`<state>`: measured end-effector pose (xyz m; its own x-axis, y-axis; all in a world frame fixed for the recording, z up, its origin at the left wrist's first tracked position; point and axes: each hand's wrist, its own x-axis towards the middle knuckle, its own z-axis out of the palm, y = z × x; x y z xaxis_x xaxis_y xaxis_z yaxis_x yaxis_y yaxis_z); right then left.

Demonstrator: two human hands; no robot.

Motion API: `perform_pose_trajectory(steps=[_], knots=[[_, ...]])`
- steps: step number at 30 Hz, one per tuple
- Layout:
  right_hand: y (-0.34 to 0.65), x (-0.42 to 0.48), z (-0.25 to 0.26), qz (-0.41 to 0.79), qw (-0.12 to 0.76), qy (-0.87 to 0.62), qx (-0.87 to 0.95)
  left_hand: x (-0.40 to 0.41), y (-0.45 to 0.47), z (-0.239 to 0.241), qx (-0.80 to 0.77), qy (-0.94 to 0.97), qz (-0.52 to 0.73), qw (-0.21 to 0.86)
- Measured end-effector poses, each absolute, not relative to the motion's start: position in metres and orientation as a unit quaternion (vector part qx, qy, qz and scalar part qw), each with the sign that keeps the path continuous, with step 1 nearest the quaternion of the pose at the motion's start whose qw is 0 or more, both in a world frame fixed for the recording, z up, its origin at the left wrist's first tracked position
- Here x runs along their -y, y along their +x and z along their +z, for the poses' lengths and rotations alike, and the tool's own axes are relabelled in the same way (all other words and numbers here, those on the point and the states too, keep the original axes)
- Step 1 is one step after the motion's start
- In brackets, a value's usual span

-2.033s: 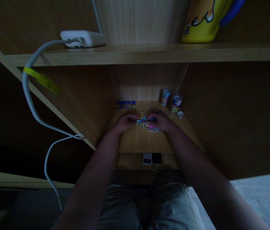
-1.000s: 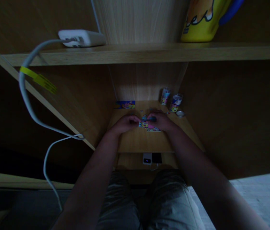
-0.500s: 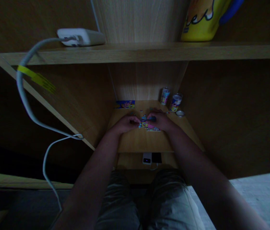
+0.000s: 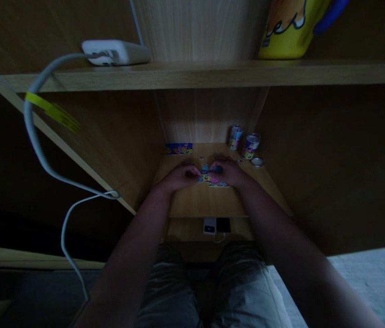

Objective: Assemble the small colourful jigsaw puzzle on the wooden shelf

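A partly joined jigsaw puzzle (image 4: 215, 179) with bright cartoon colours lies flat on the wooden desktop (image 4: 206, 200). At its left edge, my left hand (image 4: 182, 176) is curled, thumb and index finger closed on the border pieces. My right hand (image 4: 227, 171) bends over the puzzle's upper right part, its thumb and fingers drawn together on it and covering some of the picture. Which single piece each hand grips is too small and dark to tell. A few loose puzzle pieces (image 4: 202, 158) lie just beyond the hands.
A printed cartoon strip (image 4: 178, 149) lies at the back left. Two cartoon tins (image 4: 235, 137) stand back right beside a round lid (image 4: 257, 161). Overhead, a shelf (image 4: 199, 75) carries a white adapter (image 4: 120, 52) and yellow mug (image 4: 283, 34). A cable (image 4: 37, 136) hangs left. Below sits a white device (image 4: 209, 226).
Both hands stay at the puzzle almost unmoved. The left fingertips have shifted very slightly toward the right, now hiding more of the puzzle's left edge.
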<state>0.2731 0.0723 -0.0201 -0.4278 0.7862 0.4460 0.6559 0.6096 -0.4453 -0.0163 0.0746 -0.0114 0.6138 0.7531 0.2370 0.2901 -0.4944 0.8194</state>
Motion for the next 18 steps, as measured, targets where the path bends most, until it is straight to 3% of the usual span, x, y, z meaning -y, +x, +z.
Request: perform_pose_trajectory(steps=[18], knots=[[0.2722, -0.0720, -0.0186, 0.102, 0.323, -0.427, 0.839, -0.0722, -0.0146, -0.0096, -0.331, 0.815, 0.282, 0.383]])
